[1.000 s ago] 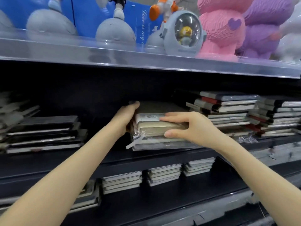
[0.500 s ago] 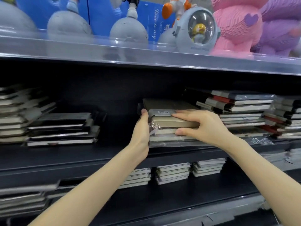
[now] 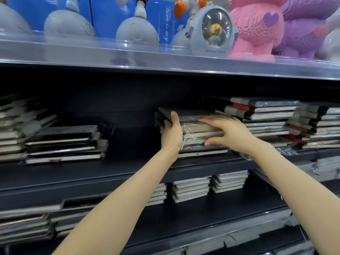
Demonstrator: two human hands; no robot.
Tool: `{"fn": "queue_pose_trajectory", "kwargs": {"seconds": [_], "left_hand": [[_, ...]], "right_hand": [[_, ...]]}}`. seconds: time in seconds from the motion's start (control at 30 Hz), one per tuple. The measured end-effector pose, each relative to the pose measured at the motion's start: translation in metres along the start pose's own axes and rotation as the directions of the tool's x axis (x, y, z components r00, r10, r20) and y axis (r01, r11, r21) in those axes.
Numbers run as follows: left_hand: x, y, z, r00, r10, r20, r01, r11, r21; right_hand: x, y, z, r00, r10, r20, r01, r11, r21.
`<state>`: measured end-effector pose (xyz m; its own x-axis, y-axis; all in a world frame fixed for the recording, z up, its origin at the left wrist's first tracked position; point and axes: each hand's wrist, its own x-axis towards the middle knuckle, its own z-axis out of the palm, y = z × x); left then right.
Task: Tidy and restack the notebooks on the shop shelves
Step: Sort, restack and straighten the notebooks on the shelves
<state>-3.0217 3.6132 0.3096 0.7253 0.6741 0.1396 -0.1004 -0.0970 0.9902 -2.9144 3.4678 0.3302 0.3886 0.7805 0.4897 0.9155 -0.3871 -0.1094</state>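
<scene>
Squaring the notebook stack (image 3: 199, 132) on the middle shelf (image 3: 128, 169), I had the left grip (image 3: 172, 134) clasped round its left end as a stop. The right grip (image 3: 227, 132) lay spread flat on top, pressing covers flush.

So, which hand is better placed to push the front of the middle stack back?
Probably right: the right hand lies spread across the front of the middle stack, thumb low; the left hand holds its left end.
</scene>
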Motion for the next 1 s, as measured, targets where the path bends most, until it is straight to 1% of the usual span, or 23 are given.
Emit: {"fn": "queue_pose_trajectory", "kwargs": {"seconds": [0.07,0.1,0.2,0.23,0.27,0.33,0.37,0.47,0.6,0.73,0.8,0.83,0.9,0.97,1.0], "left_hand": [[0.002,-0.001,0.000,1.000,0.012,0.006,-0.012,0.999,0.045],[0.003,-0.002,-0.002,0.999,0.043,0.008,-0.044,0.996,0.082],[0.011,-0.002,-0.012,0.978,0.210,0.008,-0.204,0.943,0.262],[0.016,-0.002,-0.013,0.965,0.260,0.022,-0.255,0.918,0.305],[0.019,0.000,-0.014,0.959,0.281,0.049,-0.281,0.903,0.324],[0.021,0.002,-0.008,0.954,0.287,0.090,-0.301,0.900,0.316],[0.022,0.002,-0.003,0.954,0.286,0.090,-0.300,0.907,0.296],[0.025,-0.004,0.005,0.957,0.287,0.033,-0.287,0.931,0.226],[0.026,-0.003,0.008,0.959,0.283,0.003,-0.280,0.946,0.162],[0.019,0.000,0.006,0.968,0.253,0.000,-0.252,0.963,0.094],[0.009,0.000,-0.001,0.971,0.239,-0.004,-0.238,0.968,0.076],[0.001,-0.001,-0.008,0.968,0.251,-0.006,-0.249,0.964,0.094],[-0.015,-0.004,-0.028,0.952,0.305,-0.015,-0.297,0.935,0.194],[-0.031,-0.011,-0.058,0.924,0.378,-0.053,-0.336,0.873,0.353],[-0.039,-0.015,-0.076,0.907,0.414,-0.078,-0.338,0.826,0.450]], "right_hand": [[0.001,0.002,0.001,1.000,0.008,-0.003,-0.008,1.000,0.001],[0.001,0.003,0.002,1.000,0.009,-0.006,-0.009,1.000,-0.010],[0.001,0.003,0.004,1.000,0.015,-0.010,-0.015,0.999,-0.047],[0.000,0.003,0.004,1.000,0.017,-0.017,-0.018,0.998,-0.061],[-0.001,0.002,0.007,1.000,0.011,-0.028,-0.014,0.996,-0.087],[-0.004,0.003,0.014,0.996,-0.026,-0.087,0.012,0.987,-0.158],[-0.006,0.005,0.018,0.992,-0.043,-0.118,0.022,0.984,-0.178],[-0.006,0.011,0.026,0.986,-0.057,-0.156,0.032,0.987,-0.158],[-0.001,0.016,0.025,0.989,-0.055,-0.140,0.036,0.991,-0.132],[-0.001,0.015,0.024,0.989,-0.055,-0.138,0.035,0.989,-0.147],[-0.002,0.010,0.021,0.989,-0.035,-0.142,0.010,0.985,-0.174],[-0.004,0.004,0.022,0.987,-0.033,-0.157,-0.001,0.977,-0.212],[-0.009,-0.014,0.028,0.967,-0.104,-0.233,0.032,0.955,-0.296],[-0.014,-0.043,0.043,0.923,-0.208,-0.325,0.102,0.944,-0.314],[-0.016,-0.060,0.051,0.899,-0.252,-0.359,0.144,0.942,-0.302]]}}
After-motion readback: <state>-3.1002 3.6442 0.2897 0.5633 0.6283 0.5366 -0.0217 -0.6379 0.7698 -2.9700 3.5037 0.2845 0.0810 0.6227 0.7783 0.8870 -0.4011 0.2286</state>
